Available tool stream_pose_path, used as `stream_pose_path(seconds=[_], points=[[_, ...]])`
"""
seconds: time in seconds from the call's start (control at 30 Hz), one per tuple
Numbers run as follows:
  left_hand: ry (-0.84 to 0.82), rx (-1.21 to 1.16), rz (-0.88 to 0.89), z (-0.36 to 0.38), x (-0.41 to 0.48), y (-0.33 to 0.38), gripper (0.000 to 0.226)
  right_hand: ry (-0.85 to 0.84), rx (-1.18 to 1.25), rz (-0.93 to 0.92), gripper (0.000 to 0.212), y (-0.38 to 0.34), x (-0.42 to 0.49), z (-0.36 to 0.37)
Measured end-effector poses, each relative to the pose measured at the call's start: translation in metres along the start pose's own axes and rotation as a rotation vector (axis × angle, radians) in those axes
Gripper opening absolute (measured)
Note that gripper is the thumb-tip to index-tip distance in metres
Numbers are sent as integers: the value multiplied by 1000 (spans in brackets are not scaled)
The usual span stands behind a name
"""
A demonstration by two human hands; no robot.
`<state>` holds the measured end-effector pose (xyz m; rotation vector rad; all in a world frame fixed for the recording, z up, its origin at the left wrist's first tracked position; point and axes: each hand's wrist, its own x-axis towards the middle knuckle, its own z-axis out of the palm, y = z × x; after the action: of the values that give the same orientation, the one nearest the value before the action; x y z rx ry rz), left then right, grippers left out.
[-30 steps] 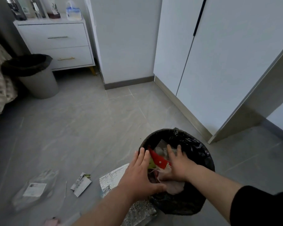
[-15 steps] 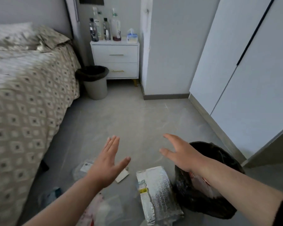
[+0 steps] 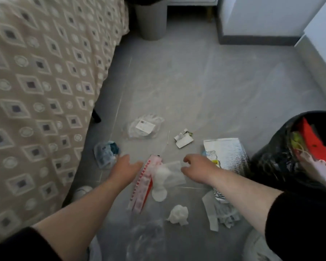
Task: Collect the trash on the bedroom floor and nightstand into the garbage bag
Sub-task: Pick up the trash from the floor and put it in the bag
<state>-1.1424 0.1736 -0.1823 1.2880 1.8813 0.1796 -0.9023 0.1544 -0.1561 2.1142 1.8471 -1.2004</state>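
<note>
My left hand [image 3: 127, 171], right hand [image 3: 199, 169] — fingers loose, gripping nothing — over red-and-white wrapper [image 3: 144, 182]; garbage bag [image 3: 267, 162] nearby.

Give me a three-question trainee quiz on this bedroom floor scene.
1. True or false: the black plastic garbage bag already holds trash.
2. What lies on the floor between the left hand and the right hand? A red-and-white striped wrapper; B glass bottle; C shoe.
3. Fill in: the silver foil pouch lies right beside the ___.
Key: 1 true; 2 A; 3 garbage bag.
</note>
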Motion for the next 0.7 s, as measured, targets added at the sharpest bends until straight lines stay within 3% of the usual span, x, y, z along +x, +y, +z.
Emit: stream_pose_path(seconds=[0.13, 0.27, 0.4, 0.53, 0.7], points=[[-33, 57, -171, 37, 20, -20, 69, -128, -134, -4, 47, 25, 10, 52], [-25, 207, -219, 70, 33, -13, 78, -302, -280, -106, 60, 45, 1, 89], [-16, 248, -226, 94, 43, -5, 87, -296, -369, -222, 64, 61, -9, 117], [31, 333, -226, 103, 52, -6, 79, -249, -380, -243, 60, 66, -11, 136], [21, 187, -166, 99, 61, -12, 49, -197, -190, -94, 46, 61, -4, 147]])
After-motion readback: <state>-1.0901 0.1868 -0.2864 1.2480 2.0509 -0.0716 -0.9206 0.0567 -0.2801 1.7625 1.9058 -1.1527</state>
